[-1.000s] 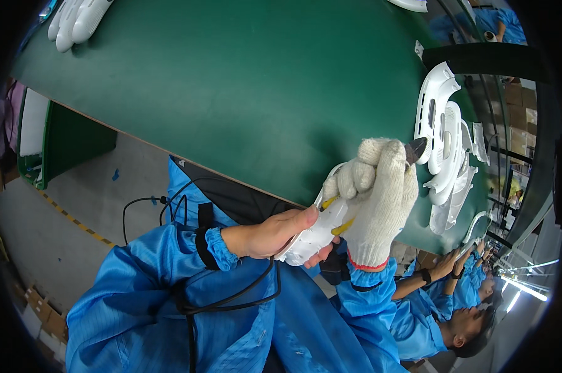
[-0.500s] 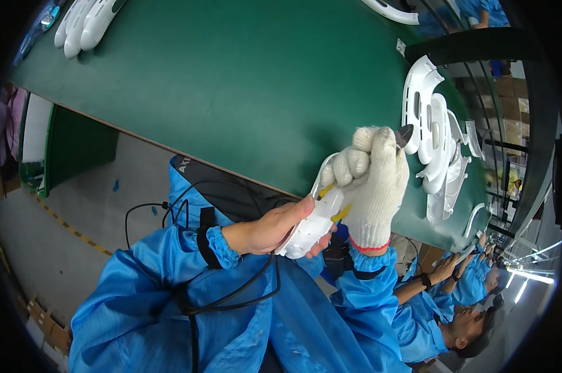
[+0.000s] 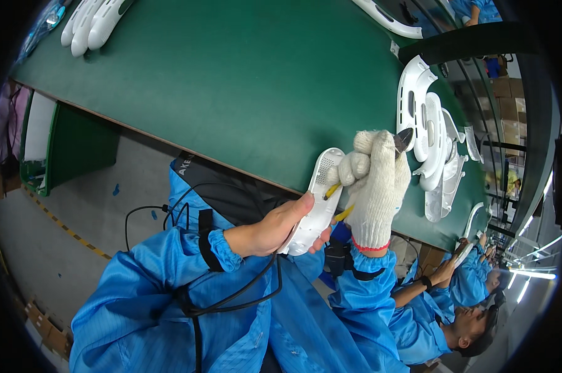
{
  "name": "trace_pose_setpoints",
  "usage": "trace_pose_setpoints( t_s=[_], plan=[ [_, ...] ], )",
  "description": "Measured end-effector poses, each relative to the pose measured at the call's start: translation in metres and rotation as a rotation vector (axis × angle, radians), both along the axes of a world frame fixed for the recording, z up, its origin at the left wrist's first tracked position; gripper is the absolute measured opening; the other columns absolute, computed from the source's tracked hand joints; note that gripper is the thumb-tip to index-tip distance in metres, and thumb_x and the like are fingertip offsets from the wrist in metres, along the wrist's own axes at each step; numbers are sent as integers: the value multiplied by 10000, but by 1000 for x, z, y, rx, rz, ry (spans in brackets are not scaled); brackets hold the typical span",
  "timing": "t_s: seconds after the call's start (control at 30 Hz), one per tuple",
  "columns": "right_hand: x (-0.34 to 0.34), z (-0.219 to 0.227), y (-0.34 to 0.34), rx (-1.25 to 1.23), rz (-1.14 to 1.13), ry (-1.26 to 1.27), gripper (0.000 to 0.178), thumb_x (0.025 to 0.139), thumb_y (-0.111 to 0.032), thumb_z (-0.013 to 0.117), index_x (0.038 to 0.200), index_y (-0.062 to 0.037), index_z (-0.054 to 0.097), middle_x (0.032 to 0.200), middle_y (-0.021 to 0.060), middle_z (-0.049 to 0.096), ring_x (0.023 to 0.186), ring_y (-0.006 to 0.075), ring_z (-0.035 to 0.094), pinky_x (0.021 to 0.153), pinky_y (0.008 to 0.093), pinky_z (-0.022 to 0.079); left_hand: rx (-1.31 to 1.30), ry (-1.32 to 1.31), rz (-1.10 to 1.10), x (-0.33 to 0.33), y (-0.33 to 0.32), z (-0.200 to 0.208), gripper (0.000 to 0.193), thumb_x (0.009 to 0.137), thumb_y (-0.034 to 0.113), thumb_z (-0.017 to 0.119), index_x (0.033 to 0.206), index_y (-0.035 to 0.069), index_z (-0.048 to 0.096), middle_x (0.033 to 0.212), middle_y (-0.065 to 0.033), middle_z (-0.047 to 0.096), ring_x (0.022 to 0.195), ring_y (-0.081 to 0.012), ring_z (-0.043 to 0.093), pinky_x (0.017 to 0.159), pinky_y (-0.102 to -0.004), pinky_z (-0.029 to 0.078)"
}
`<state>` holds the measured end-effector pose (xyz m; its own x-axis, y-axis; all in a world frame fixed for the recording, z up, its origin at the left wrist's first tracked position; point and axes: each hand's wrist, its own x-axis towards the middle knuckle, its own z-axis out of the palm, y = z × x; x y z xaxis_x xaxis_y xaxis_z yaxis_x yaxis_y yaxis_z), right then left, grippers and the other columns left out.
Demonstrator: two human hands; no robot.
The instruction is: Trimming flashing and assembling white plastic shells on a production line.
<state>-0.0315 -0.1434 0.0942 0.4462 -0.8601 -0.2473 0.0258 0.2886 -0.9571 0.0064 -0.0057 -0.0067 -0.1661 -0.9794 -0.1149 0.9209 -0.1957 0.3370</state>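
My bare left hand (image 3: pixel 273 230) grips a long white plastic shell (image 3: pixel 315 214) by its lower end, thumb over one edge and fingertips at the other. The shell's hollow side faces up, and its rounded far end has a patch of small holes. My right hand (image 3: pixel 377 189), in a white knitted glove with a red cuff edge, is closed around yellow-handled pliers (image 3: pixel 344 214). The two yellow handles lie over and beside the shell, while a dark pointed tip sticks out past the glove's far side. The curled glove fingers overlap the shell's right edge; whether they touch it I cannot tell.
A green table (image 3: pixel 231 93) spans the view. Several white shells (image 3: pixel 414 102) lie at its right, with more white parts (image 3: pixel 107 22) far left. A green bin (image 3: pixel 76 146) stands below the left edge. A person (image 3: pixel 442 317) works at my right. Black cables cross my lap.
The shell has tilted, so its perforated far end now shows beside the glove. My right hand has shifted slightly, pliers still in it; my left hand keeps its grip.
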Motion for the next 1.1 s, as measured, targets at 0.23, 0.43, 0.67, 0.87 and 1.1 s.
trace_pose_setpoints(
  t_s=[0.23, 0.43, 0.67, 0.87, 1.1],
  plan=[
    [6, 4, 3, 16, -45, 22, 298, 1020, -310, 588, 960, -20, 564, 609, 1, 412, 509, 141, 414, 462, 336, 430, -50, -24, -15, 1, 0, -5, 666, 1063, 585, 210, 1230, 18, 517, 960, -94, 626, 809, -168, 630, 709, -320, 516],
    [10, 5, 5, 14, -117, 71, 300, 1026, -293, 579, 988, 4, 587, 613, 11, 426, 513, 145, 436, 452, 347, 436, 16, -58, -20, 2, 1, 4, 675, 1057, 597, 210, 1244, 22, 509, 954, -85, 627, 795, -164, 626, 700, -319, 519],
    [12, -2, 3, -37, -94, 10, 293, 1033, -280, 564, 980, 8, 586, 613, 8, 430, 510, 145, 441, 472, 351, 447, 23, -38, -10, 2, 1, 2, 684, 1057, 595, 219, 1260, 8, 505, 974, -88, 634, 817, -172, 643, 713, -324, 534],
    [2, 0, -8, 57, -12, -87, 290, 1036, -295, 562, 954, -18, 580, 616, 2, 441, 514, 148, 449, 481, 348, 459, 39, -44, -11, 2, 0, 2, 716, 1056, 598, 219, 1271, -17, 517, 976, -100, 637, 812, -182, 644, 713, -331, 540],
    [1, -1, -4, 31, 15, -68, 287, 1036, -293, 562, 985, -11, 561, 627, 9, 438, 513, 152, 444, 476, 351, 463, 46, -26, -16, 1, -1, 1, 710, 1055, 600, 217, 1250, -11, 520, 975, -99, 638, 812, -179, 644, 714, -330, 540]
  ],
)
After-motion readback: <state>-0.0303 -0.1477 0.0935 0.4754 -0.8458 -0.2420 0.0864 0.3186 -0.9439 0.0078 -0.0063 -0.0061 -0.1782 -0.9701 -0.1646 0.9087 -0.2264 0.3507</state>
